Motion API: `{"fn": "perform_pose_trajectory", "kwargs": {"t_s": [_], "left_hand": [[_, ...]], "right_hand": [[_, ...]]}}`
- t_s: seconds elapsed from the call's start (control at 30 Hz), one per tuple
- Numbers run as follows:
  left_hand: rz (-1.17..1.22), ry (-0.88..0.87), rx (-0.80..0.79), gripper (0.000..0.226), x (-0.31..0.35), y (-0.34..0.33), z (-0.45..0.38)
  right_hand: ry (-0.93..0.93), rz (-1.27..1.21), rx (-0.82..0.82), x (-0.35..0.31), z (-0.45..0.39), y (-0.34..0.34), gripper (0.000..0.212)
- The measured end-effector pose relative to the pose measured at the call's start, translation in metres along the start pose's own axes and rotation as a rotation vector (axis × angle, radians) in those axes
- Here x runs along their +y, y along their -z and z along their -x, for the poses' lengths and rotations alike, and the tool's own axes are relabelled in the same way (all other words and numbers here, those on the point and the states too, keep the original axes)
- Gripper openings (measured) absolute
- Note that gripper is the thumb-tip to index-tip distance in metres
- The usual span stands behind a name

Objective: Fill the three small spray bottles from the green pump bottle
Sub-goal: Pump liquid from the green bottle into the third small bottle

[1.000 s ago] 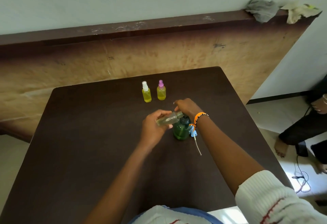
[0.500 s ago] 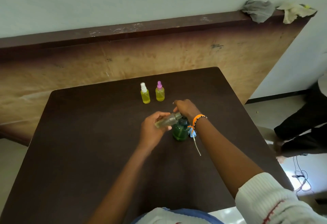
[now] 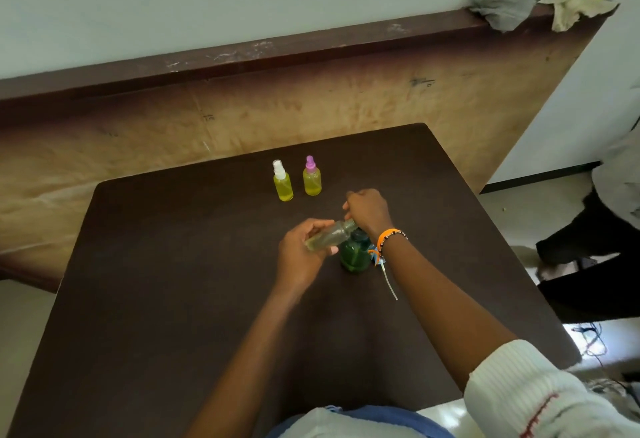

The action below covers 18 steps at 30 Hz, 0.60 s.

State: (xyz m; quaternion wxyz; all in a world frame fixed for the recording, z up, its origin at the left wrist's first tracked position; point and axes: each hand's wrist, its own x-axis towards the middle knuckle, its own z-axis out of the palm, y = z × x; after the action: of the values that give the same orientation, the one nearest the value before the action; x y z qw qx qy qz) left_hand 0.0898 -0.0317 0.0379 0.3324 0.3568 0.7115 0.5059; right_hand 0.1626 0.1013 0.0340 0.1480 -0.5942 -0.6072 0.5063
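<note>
Holding the third small clear spray bottle (image 3: pixel 329 237) tilted near the middle of the frame, the left hand (image 3: pixel 304 257) had its fingers curled around the body, its open neck meeting the top of the green translucent pump bottle (image 3: pixel 354 256) standing on the dark brown worktop (image 3: pixel 173 299). The right hand (image 3: pixel 367 211) was bunched over the pump head; what its fingers gripped could not be told. Two small spray bottles, one white-capped (image 3: pixel 283 184) and one purple-capped (image 3: pixel 312 179), stood side by side above centre, capped and full of yellow liquid, so two fills looked done. The held bottle showed only a pale tint, seemingly little filled. A sprayer top with a thin dip tube (image 3: pixel 388 278) lay just right of the green bottle.
</note>
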Motion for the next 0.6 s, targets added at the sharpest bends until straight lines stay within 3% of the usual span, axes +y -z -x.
{"fn": "perform_pose_trajectory", "kwargs": {"t_s": [0.2,0.4,0.6], "left_hand": [[0.022,-0.023,-0.001,0.046,0.0049,0.0015,0.0009],[0.039,0.005,0.007,0.049,0.0026,-0.0025,0.0014],[0.034,-0.004,0.01,0.046,0.0026,-0.0021,0.0012]], "right_hand": [[-0.055,-0.018,-0.211,-0.0095,-0.0007,0.006,0.034],[-0.021,-0.028,0.025,-0.0011,0.0018,0.0019,0.034],[-0.025,-0.008,0.013,-0.0041,0.007,0.0029,0.048]]}}
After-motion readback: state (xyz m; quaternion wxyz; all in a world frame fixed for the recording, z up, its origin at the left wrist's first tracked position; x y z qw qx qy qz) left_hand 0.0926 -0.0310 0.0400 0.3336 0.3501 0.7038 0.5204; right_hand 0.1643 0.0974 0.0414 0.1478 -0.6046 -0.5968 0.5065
